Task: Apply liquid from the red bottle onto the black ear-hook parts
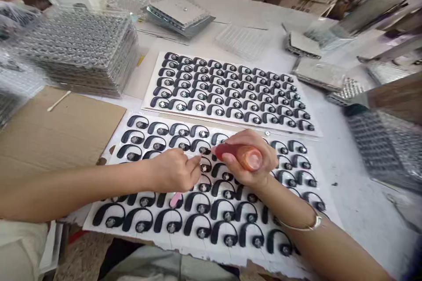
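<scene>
The right hand (pixel 252 162) closes around an orange squeeze bottle (pixel 238 156), seemingly light and soft; the left hand (pixel 173 170) narrows beside a black earhook (pixel 206 167), any hold unclear.

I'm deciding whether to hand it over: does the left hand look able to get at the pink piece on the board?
Probably yes. The left hand sits right beside the pink piece, and nothing lies over it; only black earhook pieces flank it.

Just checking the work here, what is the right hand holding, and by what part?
The right hand grips an orange-red tool around its thick handle, with the thumb on the end.
</scene>
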Motion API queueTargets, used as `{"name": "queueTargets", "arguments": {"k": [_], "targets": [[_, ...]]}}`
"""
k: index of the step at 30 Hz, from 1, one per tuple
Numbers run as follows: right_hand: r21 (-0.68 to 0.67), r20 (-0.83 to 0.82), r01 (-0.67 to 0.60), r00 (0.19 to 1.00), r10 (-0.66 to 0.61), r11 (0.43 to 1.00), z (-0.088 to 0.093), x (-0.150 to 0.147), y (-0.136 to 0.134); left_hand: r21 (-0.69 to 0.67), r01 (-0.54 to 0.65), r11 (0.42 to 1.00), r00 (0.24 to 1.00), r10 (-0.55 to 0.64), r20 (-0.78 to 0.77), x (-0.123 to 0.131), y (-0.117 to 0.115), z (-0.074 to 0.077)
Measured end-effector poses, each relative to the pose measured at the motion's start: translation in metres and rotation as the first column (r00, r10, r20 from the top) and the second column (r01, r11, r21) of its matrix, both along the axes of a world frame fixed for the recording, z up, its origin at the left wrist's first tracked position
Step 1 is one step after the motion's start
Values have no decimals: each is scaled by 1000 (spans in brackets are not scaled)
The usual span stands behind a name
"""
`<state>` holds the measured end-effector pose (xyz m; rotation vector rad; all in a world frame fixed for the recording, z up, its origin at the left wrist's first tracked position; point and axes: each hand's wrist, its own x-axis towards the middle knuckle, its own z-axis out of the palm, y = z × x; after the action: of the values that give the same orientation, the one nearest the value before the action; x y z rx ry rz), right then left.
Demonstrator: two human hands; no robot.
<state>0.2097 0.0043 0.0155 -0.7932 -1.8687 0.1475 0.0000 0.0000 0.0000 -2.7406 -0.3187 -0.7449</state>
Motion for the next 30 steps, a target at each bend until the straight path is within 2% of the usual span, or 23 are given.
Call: {"name": "queueTargets", "arguments": {"k": [13,30], "targets": [[-7,7,41,999,-41,999,-2,1,0,42,-18,999,1000,19,-23,-1,-1,2],[-25,-13,2,1000,-2,1000,1,1,-1,27,-4,1000,1000,5,-6,-2,-1,2]]}}
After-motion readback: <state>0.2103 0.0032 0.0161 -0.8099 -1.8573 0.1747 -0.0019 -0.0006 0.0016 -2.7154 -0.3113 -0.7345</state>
